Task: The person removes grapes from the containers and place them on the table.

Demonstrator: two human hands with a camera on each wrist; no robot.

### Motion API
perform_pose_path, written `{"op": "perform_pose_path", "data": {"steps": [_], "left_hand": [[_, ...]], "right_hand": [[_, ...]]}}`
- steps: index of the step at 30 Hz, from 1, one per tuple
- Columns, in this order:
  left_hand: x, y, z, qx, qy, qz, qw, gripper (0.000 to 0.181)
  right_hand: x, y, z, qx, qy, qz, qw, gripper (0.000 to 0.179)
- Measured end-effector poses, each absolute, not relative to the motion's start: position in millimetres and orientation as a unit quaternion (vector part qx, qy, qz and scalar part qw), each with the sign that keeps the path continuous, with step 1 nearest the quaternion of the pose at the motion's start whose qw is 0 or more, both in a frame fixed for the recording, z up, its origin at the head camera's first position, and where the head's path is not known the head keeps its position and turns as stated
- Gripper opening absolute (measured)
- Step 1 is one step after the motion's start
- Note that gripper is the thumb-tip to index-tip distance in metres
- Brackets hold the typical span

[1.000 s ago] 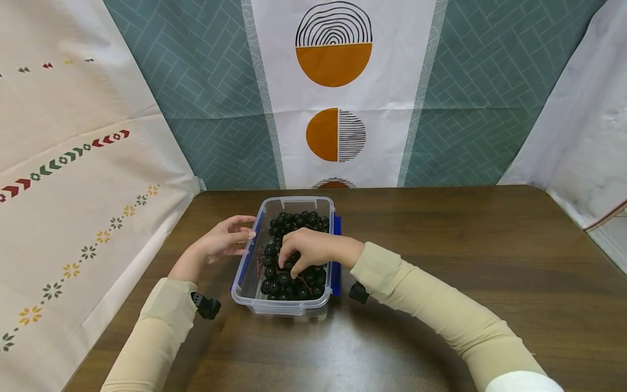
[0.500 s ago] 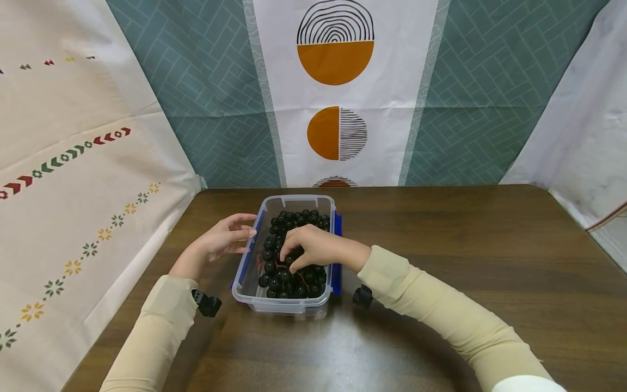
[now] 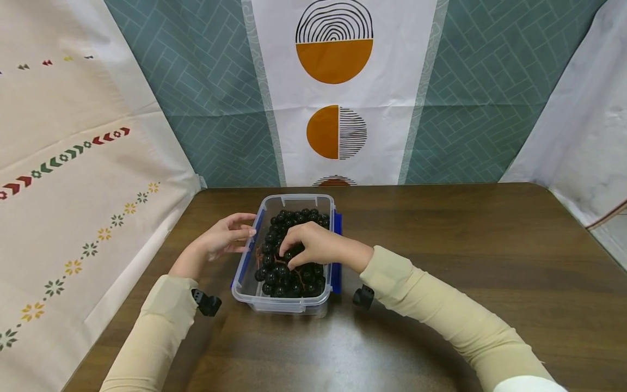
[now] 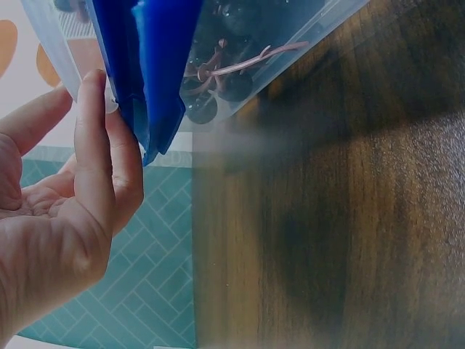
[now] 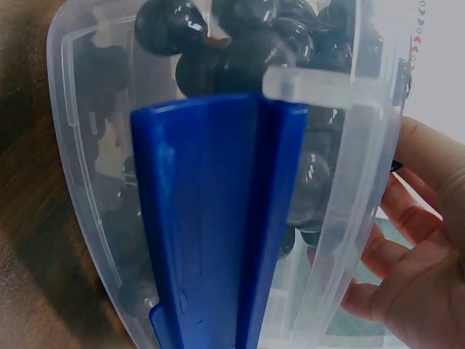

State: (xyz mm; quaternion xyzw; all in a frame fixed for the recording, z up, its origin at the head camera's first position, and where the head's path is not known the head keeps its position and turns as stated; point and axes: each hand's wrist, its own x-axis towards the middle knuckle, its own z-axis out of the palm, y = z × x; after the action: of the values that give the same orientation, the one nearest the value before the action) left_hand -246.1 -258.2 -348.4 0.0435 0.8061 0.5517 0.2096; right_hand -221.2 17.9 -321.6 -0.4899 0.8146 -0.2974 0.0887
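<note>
A clear plastic container (image 3: pixel 281 300) stands lidless on the table, with a bunch of dark grapes (image 3: pixel 276 275) inside. My right hand (image 3: pixel 313 242) reaches over its right wall, thumb and fingers curled around part of the bunch. The right wrist view has this hand (image 5: pixel 421 254) partly behind the container's wall, a dark grape at a fingertip. At the left rim, my left hand (image 3: pixel 222 237) touches the container with loosely extended fingers. Close up, the left wrist view shows them beside a blue latch (image 4: pixel 163 65) and a reddish stem (image 4: pixel 254 62) through the plastic.
Another blue latch (image 3: pixel 336 277) hangs down the container's right side. The brown wooden table (image 3: pixel 441 239) extends to both sides and toward me. A patterned green and white cloth (image 3: pixel 220 109) hangs behind its far edge, and a pale cloth (image 3: pixel 98 218) hangs at the left.
The grapes at the near end have shifted left inside the container. My right hand has drawn slightly up and right with its fingers among them. The left hand stays at the rim.
</note>
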Motion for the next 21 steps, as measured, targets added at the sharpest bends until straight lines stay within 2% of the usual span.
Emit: {"op": "perform_pose_path", "data": {"steps": [21], "left_hand": [[-245.1, -257.0, -349.0, 0.038, 0.801, 0.559, 0.210, 0.061]], "right_hand": [[-215.3, 22.6, -310.5, -0.383, 0.850, -0.360, 0.033, 0.022]]}}
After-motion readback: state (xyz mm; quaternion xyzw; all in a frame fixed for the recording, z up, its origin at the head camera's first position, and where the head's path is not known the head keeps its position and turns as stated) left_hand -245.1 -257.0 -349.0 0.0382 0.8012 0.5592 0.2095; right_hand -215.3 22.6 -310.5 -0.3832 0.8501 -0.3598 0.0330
